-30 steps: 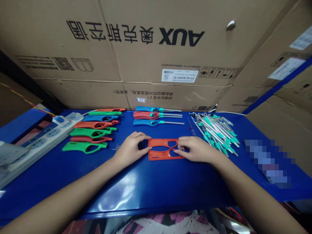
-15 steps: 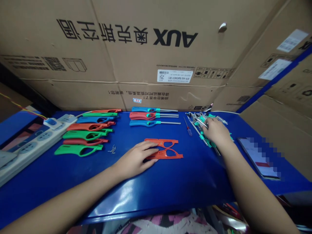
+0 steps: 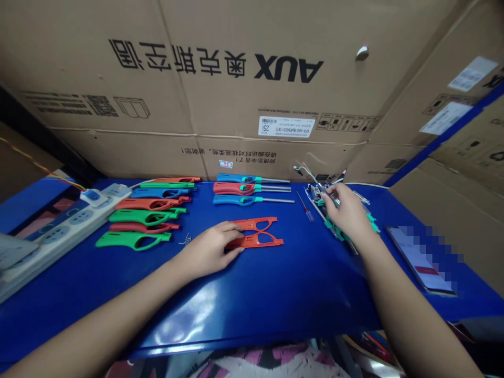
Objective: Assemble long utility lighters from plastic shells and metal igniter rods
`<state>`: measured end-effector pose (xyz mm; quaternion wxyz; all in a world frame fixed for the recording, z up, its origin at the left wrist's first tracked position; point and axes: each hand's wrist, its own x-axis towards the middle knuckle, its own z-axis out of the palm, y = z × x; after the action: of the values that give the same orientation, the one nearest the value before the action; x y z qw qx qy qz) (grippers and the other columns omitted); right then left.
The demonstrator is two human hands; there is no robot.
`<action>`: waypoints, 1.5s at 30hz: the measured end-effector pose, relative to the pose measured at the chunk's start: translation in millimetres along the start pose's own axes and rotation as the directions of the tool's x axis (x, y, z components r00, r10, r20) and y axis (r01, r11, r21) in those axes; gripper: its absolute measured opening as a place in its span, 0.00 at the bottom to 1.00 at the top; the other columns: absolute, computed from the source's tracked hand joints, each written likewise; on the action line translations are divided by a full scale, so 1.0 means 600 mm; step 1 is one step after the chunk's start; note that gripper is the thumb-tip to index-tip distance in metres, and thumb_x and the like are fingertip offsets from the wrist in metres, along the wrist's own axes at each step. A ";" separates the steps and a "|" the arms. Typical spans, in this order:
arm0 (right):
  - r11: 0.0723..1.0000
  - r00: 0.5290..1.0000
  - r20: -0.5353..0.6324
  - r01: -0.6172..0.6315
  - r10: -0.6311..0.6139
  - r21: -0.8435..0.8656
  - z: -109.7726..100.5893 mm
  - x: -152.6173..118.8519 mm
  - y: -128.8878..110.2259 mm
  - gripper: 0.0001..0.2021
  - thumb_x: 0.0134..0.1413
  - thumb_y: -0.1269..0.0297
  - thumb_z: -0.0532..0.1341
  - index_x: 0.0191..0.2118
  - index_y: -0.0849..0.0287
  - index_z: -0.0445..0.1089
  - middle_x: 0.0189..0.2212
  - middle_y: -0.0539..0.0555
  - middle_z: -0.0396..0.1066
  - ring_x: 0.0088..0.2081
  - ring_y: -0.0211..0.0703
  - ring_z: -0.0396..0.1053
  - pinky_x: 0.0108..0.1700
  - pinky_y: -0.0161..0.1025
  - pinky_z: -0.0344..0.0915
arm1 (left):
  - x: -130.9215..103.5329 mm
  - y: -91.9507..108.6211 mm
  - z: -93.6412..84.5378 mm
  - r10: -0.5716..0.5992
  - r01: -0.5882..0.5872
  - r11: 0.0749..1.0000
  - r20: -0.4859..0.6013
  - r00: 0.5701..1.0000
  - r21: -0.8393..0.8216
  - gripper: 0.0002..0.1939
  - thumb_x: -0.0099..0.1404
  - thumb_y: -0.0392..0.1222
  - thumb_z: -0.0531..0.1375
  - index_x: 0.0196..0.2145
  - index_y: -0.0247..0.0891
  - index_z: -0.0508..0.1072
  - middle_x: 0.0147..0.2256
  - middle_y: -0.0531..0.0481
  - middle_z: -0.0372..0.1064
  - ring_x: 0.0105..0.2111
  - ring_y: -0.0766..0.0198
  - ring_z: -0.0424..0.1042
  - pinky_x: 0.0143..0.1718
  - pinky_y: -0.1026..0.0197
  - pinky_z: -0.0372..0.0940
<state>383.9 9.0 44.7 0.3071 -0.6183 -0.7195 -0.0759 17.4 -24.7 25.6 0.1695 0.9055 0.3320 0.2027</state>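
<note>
My left hand (image 3: 214, 248) is curled over the ends of two orange lighter shell halves (image 3: 271, 239), which lie side by side on the blue table. Their trigger loops point right. My right hand (image 3: 348, 207) pinches a lighter insert with wires (image 3: 309, 171), lifted a little above a heap of similar inserts (image 3: 334, 231) with metal tubes and teal parts. The fingers hide much of that insert. Left of the heap lies a small screwdriver (image 3: 307, 209). Several small screws (image 3: 186, 240) lie left of my left hand.
Several coloured lighter shells (image 3: 134, 240) are lined up on the left, beside a white power strip (image 3: 59, 231). Three lighters with metal tubes (image 3: 252, 188) lie at the back. A phone (image 3: 421, 262) is on the right. Cardboard (image 3: 220, 105) walls the back and right.
My left hand has slid the orange shell halves leftward. My right hand has raised an insert from the heap, its wires now standing out above. The view has shifted slightly.
</note>
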 end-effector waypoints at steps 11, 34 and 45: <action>0.864 0.855 0.243 0.364 -0.458 0.347 0.021 -0.053 -0.134 0.06 0.68 0.63 0.53 0.42 0.57 0.65 0.38 0.57 0.73 0.40 0.46 0.71 0.42 0.41 0.67 | 0.004 0.014 0.002 -0.190 0.143 0.958 -0.177 0.966 -0.249 0.36 0.61 0.49 0.68 0.63 0.41 0.62 0.50 0.45 0.75 0.48 0.57 0.76 0.53 0.53 0.71; 0.829 0.709 0.500 0.219 -0.497 0.514 0.003 -0.040 -0.102 0.09 0.67 0.60 0.56 0.41 0.56 0.72 0.38 0.54 0.73 0.38 0.41 0.70 0.41 0.39 0.66 | 0.006 0.001 0.004 -0.078 0.062 0.991 -0.128 0.989 -0.122 0.11 0.71 0.37 0.57 0.45 0.38 0.79 0.40 0.45 0.78 0.40 0.59 0.77 0.43 0.57 0.72; 0.814 0.671 0.483 0.349 -0.563 0.464 0.020 -0.042 -0.093 0.06 0.65 0.64 0.59 0.40 0.56 0.74 0.37 0.54 0.74 0.40 0.44 0.70 0.45 0.44 0.64 | 0.002 -0.004 0.025 -0.067 0.060 0.997 -0.178 0.982 -0.043 0.11 0.72 0.38 0.56 0.45 0.38 0.79 0.38 0.45 0.72 0.37 0.60 0.74 0.41 0.57 0.72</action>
<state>328.4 -18.8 36.6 0.1335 -0.3449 -0.9132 0.1710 24.1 -24.9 11.8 0.1623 0.8692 0.3708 0.2839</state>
